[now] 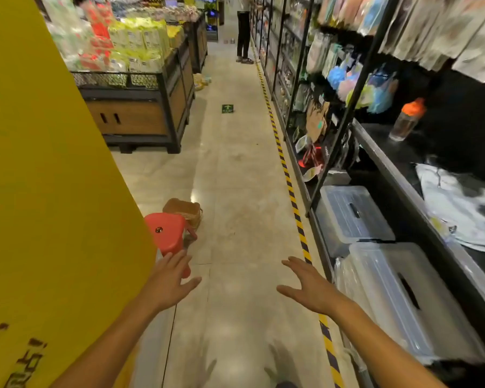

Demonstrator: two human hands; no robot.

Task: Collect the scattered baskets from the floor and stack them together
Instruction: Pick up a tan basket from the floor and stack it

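both hands are extended forward over the aisle floor (235,191), palms down. the left hand (171,278) is held with fingers spread apart and nothing is gripped; its fingertips overlap the lower edge of a red plastic stool (168,233) in the view, but whether contact is made cannot be told. the right hand (305,287) is likewise held with fingers apart and empty, above bare floor just beside the yellow-and-black striped tape (291,197) that runs along the right side of the aisle.

a brown woven basket (184,211) is located on the floor directly behind the red stool, close to the yellow panel (45,191) that fills the left of the view. the basket appears to be lying upturned or tilted, though blur prevents confirmation. it is positioned ahead of the left hand and well apart from the right hand.

on the right, two clear plastic storage bins (353,217) with lids are seen at floor level under a black shelf unit (381,152). a bottle with an orange cap (408,120) is seen standing on the shelf surface. packaged goods are hung above.

further along the aisle, a wooden display stand (140,116) loaded with packets is seen on the left, a green floor sticker (227,108) is seen mid-aisle, and a standing person (243,32) is seen at the far end facing the right-hand shelving.
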